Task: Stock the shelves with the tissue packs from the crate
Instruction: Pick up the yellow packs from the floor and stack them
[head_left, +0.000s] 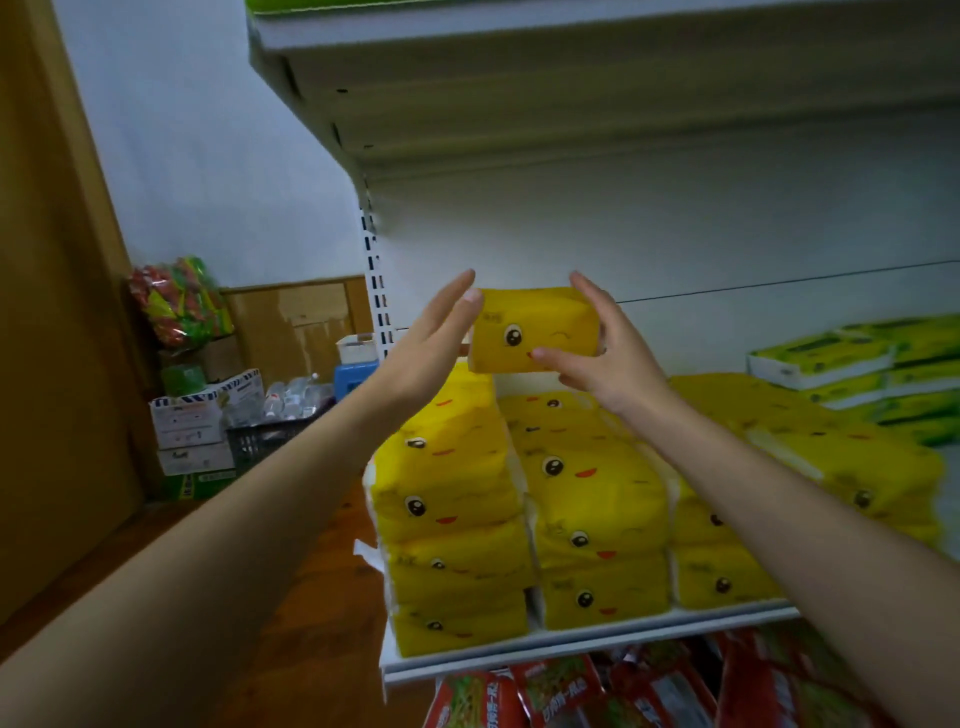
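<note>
Above shelved stacks, right grip clasps a smiley-faced tissue pack; left grip splayed.

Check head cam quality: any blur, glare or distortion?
Head view: held tissue pack fairly sharp; green packs at right edge smeared soft; upper shelf skewed by the wide lens, its underside shaded; light dim and even, no glare.

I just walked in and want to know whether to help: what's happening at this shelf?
A person is stocking yellow tissue packs. The right hand grips one pack and holds it over the stacks already standing on the shelf. The left hand is open beside the pack's left end. Further right lie green packs, and red packets show below the shelf.
</note>
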